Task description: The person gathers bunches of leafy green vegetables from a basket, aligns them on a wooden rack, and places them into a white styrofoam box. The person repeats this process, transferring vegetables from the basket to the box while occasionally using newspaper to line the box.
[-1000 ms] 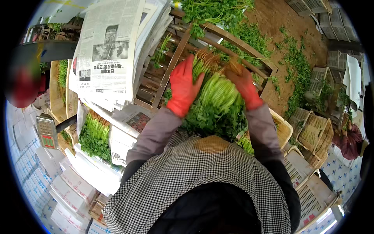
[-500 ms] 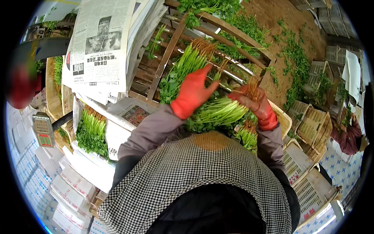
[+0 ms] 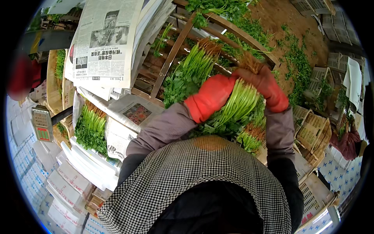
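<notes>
Over the near right side of the brown slatted metal bench [image 3: 172,58], I see both hands together at the root end of a bunch of long pale-green stalks with dark leaves [image 3: 242,99]. The right hand [image 3: 270,85], in a red rubber glove, is clamped around it just below the brown roots, which stick out on the far side. The left hand [image 3: 211,97], gloved the same, meets the bunch from the left; its fingers are hidden and blurred, so I cannot tell whether they grip. The leaves point near and left, toward the black-and-white checked garment [image 3: 187,171].

To the left, I have a second bunch of green stalks with reddish-brown roots [image 3: 193,68] lying on the slats, roots to the far side. Near and right of the held bunch sits a short green bundle with orange-brown roots [image 3: 250,138]. Farther left lies a stack of printed grey newspaper sheets [image 3: 107,46].
</notes>
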A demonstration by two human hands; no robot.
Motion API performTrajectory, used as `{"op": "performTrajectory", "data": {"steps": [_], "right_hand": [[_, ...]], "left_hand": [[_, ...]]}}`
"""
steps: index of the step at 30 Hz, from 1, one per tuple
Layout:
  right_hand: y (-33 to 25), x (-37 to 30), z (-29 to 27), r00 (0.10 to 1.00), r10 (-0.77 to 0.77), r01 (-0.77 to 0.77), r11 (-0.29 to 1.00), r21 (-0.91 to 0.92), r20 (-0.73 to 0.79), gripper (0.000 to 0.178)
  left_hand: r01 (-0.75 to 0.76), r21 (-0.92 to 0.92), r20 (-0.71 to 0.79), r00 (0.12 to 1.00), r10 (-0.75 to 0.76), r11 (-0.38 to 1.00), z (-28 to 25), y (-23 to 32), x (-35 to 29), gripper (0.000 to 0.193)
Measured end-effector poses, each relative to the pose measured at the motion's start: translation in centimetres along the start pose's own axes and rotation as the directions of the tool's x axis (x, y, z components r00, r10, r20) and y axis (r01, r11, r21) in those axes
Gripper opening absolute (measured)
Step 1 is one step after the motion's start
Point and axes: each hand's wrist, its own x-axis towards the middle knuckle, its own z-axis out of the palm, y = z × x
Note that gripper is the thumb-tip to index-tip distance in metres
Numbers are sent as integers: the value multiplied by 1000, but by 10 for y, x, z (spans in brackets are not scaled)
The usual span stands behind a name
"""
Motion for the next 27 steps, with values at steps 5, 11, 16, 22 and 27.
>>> {"op": "performTrajectory", "data": {"steps": [5, 11, 16, 22, 27], "right_hand": [[47, 59, -9, 993, 113, -119, 968, -223, -37, 27], [67, 134, 16, 991, 114, -125, 662, -739, -66, 36], [67, 121, 26, 1000, 5, -3, 995, 96, -26, 35], [51, 75, 14, 996, -63, 53, 990, 129, 67, 35], [28, 52, 16, 996, -30, 25, 997, 67, 81, 36]], "left_hand": [[362, -363, 127, 932, -340, 858, -59, -68, 28, 79], [328, 77, -113, 941, -318, 942, 9, -143, 15, 93], [370, -516, 69, 917, -394, 773, -9, -146, 0, 64], [284, -690, 209, 959, -192, 666, -61, -105, -6, 48], [255, -694, 256, 962, -100, 674, -58, -99, -7, 46]]}}
